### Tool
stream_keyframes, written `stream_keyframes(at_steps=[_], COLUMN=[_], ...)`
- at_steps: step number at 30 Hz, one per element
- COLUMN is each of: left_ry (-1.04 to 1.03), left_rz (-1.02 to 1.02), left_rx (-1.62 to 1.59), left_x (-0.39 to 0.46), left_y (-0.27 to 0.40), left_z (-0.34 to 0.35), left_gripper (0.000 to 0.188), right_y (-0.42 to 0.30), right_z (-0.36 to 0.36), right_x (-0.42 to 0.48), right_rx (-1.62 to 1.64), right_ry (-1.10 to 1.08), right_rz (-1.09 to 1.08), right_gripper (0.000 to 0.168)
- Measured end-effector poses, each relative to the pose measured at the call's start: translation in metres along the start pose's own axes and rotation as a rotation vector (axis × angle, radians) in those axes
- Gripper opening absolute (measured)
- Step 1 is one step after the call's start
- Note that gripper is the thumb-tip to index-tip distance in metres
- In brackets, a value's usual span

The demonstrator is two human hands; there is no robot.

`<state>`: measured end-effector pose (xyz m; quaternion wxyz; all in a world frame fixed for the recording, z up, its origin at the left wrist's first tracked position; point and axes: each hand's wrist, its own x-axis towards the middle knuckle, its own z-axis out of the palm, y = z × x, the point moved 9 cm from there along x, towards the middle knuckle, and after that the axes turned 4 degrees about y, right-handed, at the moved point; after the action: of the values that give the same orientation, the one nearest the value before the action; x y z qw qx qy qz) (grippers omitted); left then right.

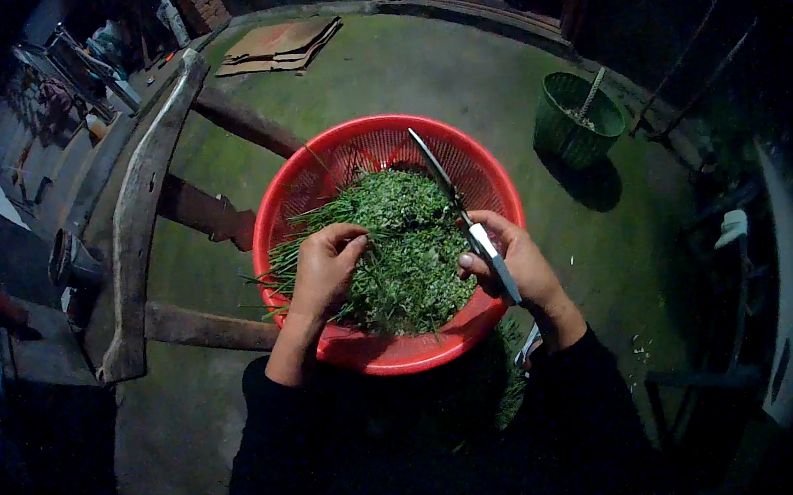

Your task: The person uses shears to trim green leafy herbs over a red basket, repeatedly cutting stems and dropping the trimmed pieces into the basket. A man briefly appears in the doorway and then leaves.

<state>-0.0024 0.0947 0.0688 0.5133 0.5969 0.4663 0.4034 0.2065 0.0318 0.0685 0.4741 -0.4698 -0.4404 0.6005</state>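
Note:
A red plastic colander basket (380, 123) stands before me, heaped with green stems (288, 260) on its left and small pale flower heads (410, 200) in the middle. My left hand (327, 264) is over the stems, thumb and fingertips drawn together. Whether a thin stem lies between them is too small to make out. In my right hand (510, 255), above the basket's right side, is a knife (484, 243) with a pale handle. Its long narrow blade slants up and away to the left, over the flower heads.
Left of the basket is a rough wooden frame (133, 193) with crossbars reaching toward it. Flattened cardboard (280, 44) lies on the floor farther off. A green woven basket (576, 122) with a handle stands at right. More greenery (511, 386) lies below my right forearm.

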Motion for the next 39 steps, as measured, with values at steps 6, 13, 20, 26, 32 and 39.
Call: stream_keyframes(at_steps=[6, 13, 20, 26, 32, 39], left_ry=[-0.092, -0.049, -0.412, -0.597, -0.544, -0.047], left_rz=[-0.160, -0.018, -0.057, -0.170, 0.131, 0.221], left_rx=[-0.192, 0.251, 1.141, 1.269, 1.351, 0.520], left_x=[0.007, 0.016, -0.006, -0.033, -0.038, -0.008], left_y=[-0.006, -0.019, -0.066, -0.087, -0.098, -0.016], left_z=[0.001, -0.003, 0.019, 0.060, 0.078, 0.025], left_gripper=[0.016, 0.015, 0.021, 0.019, 0.012, 0.012], right_y=[-0.003, 0.001, 0.003, -0.003, -0.004, -0.009], right_z=[-0.008, -0.005, -0.003, -0.002, -0.003, -0.006], right_x=[-0.002, 0.002, -0.003, -0.006, -0.006, -0.009], right_rx=[-0.047, -0.073, -0.096, -0.033, -0.086, -0.077], right_ry=[0.040, 0.077, 0.035, 0.031, 0.035, 0.022], right_rz=[0.017, -0.004, 0.086, 0.059, 0.036, 0.048], right_gripper=[0.056, 0.056, 0.056, 0.054, 0.053, 0.053])
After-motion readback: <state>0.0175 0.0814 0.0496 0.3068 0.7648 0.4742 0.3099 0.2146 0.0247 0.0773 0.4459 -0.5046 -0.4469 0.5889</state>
